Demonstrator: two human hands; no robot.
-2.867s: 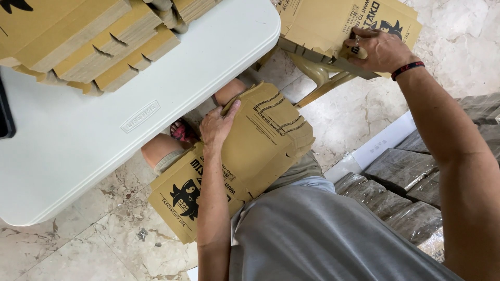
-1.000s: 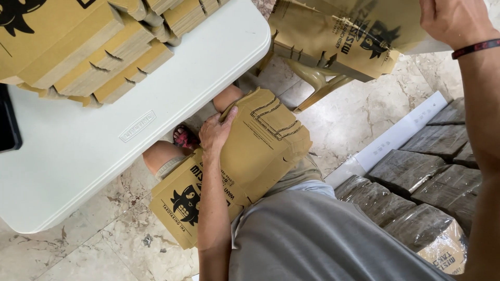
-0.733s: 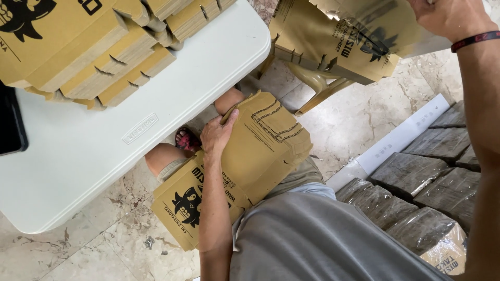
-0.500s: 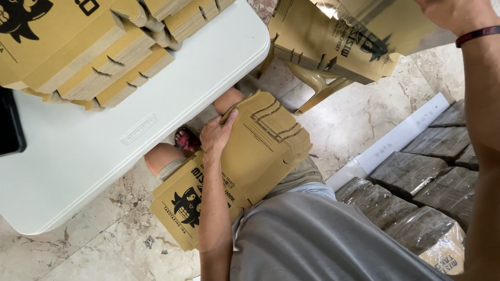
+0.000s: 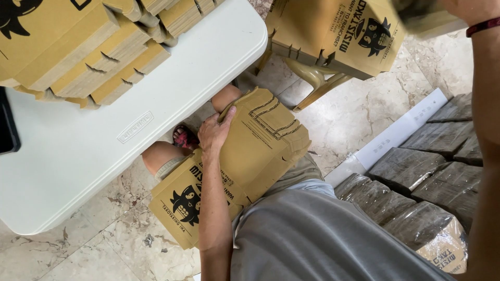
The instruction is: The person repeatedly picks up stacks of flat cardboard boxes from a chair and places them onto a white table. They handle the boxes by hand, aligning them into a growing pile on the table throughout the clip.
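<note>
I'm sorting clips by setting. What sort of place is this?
Probably a small packing or box-folding workspace: stacked flat cardboard boxes on a white folding table, wrapped bundles on the marble floor, more flat boxes on the person's lap.
</note>
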